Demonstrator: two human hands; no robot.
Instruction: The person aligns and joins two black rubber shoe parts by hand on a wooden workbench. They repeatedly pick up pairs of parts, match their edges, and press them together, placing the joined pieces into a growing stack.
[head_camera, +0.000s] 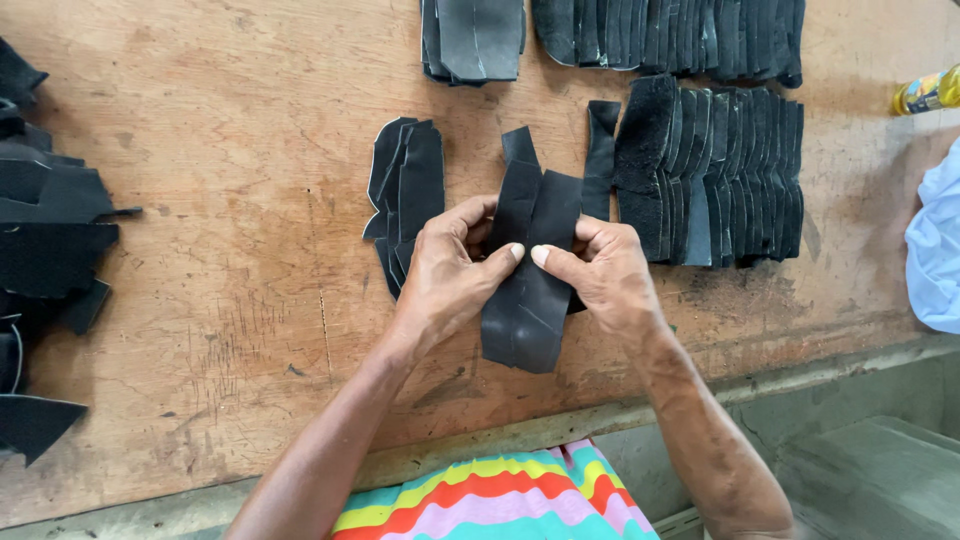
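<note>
2 hands, left hand (447, 275) and right hand (600, 272), pinch black leather pieces (530, 265) above worn wooden table (220, 290).

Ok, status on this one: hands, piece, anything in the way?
Left hand and right hand both pinching black leather pieces. Held above wooden table. Nothing in the way.

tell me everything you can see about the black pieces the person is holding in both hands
The black pieces are flat, long cut strips of dark, matte material that looks like leather or rubber sheet, overlapped lengthwise. The upper ends are narrow and angled, the lower end broader. They are held just above the wooden table, running away from the person. The left hand and right hand pinch them from either side, thumbs meeting on top at the middle.
</note>
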